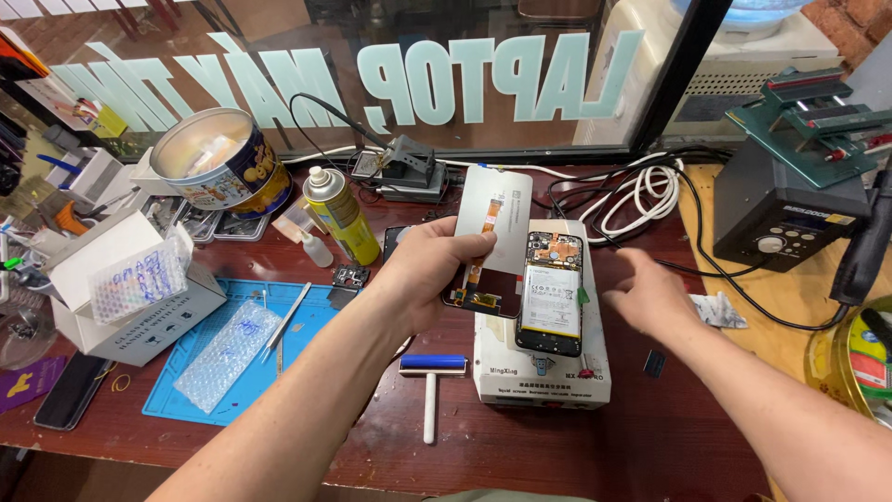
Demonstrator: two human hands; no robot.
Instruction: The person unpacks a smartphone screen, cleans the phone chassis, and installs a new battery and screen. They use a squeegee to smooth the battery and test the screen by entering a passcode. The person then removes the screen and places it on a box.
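Note:
My left hand (427,270) grips a flat phone screen panel (492,218), white on its back with a dark lower part and an orange flex strip, held tilted above the table. Beside it an opened phone (551,290), its battery and circuit board showing, lies on a white box-shaped heating plate (539,372). My right hand (650,293) hovers just right of that plate with fingers spread and nothing in it.
A blue work mat (186,395) at the left carries bubble wrap, tweezers and a small roller (432,367). A yellow spray can (342,216), a round tin, a white carton, coiled cables and a dark control unit (776,218) stand around the red-brown table.

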